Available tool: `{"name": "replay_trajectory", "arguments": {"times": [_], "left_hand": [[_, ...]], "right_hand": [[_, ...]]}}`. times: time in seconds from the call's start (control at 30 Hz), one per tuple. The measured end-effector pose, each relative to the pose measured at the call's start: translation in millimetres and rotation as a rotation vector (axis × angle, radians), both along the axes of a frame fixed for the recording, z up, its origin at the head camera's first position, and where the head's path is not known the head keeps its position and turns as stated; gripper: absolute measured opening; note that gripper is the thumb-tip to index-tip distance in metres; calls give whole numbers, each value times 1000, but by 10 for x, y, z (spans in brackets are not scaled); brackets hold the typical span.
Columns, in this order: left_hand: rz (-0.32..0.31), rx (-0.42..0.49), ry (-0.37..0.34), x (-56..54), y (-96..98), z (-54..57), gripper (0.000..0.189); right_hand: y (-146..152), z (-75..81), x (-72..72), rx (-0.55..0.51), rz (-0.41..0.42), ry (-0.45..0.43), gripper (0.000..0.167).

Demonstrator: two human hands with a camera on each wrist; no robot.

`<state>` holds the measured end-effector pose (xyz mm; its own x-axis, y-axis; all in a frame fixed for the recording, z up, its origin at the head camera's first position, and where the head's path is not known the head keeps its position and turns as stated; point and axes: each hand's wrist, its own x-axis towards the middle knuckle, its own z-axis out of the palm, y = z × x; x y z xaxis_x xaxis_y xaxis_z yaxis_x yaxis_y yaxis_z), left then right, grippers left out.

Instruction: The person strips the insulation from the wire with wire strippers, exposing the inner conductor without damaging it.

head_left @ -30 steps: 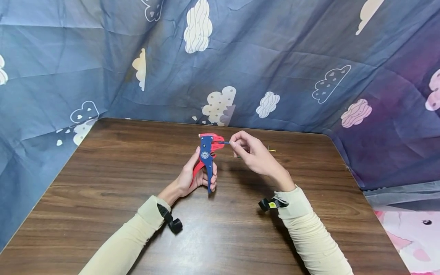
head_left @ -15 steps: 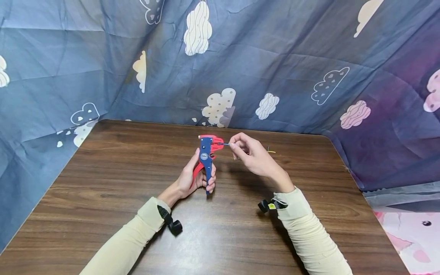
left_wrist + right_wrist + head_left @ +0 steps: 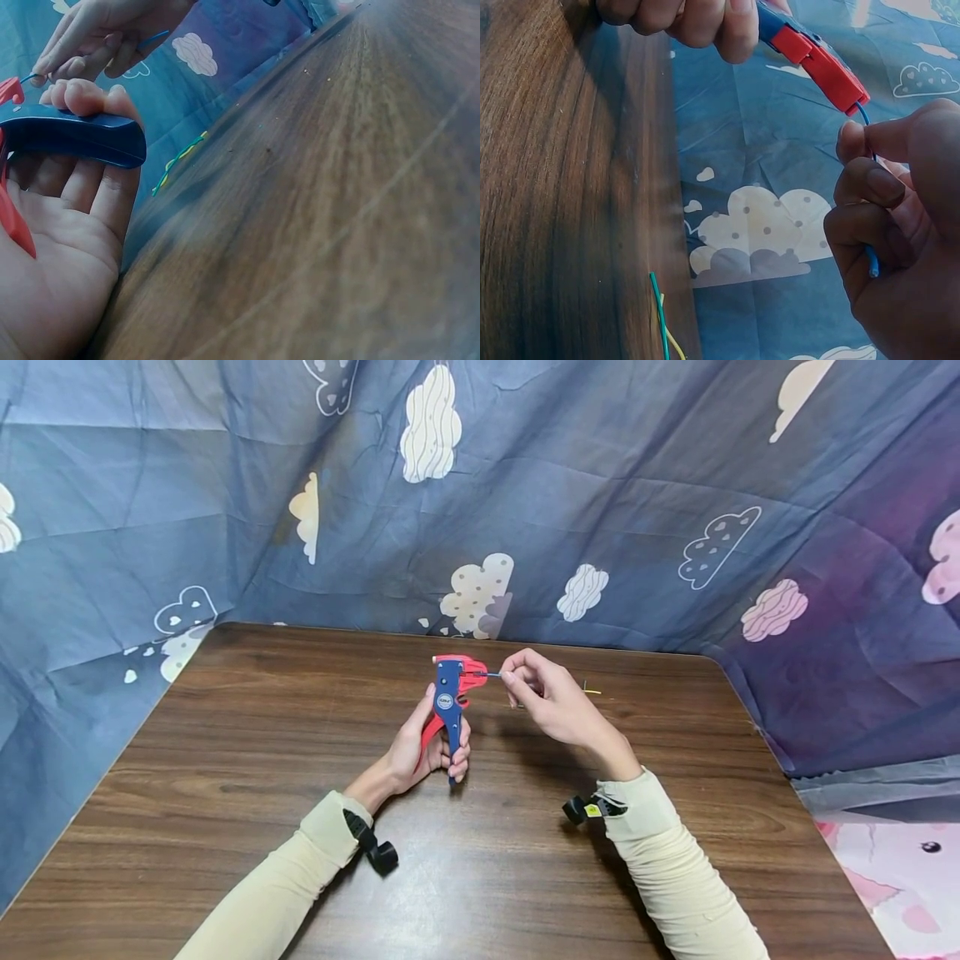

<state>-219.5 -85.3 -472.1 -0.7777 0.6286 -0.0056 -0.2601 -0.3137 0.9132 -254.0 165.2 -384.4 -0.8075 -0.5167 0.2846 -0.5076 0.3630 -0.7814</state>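
Observation:
My left hand (image 3: 411, 752) grips a red and blue wire stripper (image 3: 447, 693) by its handles, holding it upright over the table. In the left wrist view the fingers curl round the blue handle (image 3: 75, 135), while the red handle (image 3: 16, 225) lies by the thumb side of the palm. Thumb and forefinger of my right hand (image 3: 555, 702) pinch a blue wire (image 3: 863, 112). One end of that wire runs into the stripper's red jaws; the other end (image 3: 873, 262) sticks out below the curled fingers.
A green wire (image 3: 658, 315) and a yellow wire (image 3: 673, 341) lie on the wooden table (image 3: 262, 710), behind the right hand. A cloud-patterned cloth (image 3: 360, 527) hangs along the table's back edge. Each wrist wears a strapped black camera.
The stripper's blue handle has swung slightly toward the red one as the left hand squeezed, mostly in the first half second. The right hand keeps its pinch on the blue wire.

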Motion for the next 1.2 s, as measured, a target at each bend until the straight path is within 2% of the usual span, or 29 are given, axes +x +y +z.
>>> {"name": "replay_trajectory", "arguments": {"times": [0.53, 1.2], "left_hand": [[8, 6, 4, 16, 15, -23, 89], [74, -48, -14, 35, 59, -6, 90]], "right_hand": [[13, -14, -21, -3, 10, 7, 10], [9, -32, -20, -16, 29, 0, 9]]}}
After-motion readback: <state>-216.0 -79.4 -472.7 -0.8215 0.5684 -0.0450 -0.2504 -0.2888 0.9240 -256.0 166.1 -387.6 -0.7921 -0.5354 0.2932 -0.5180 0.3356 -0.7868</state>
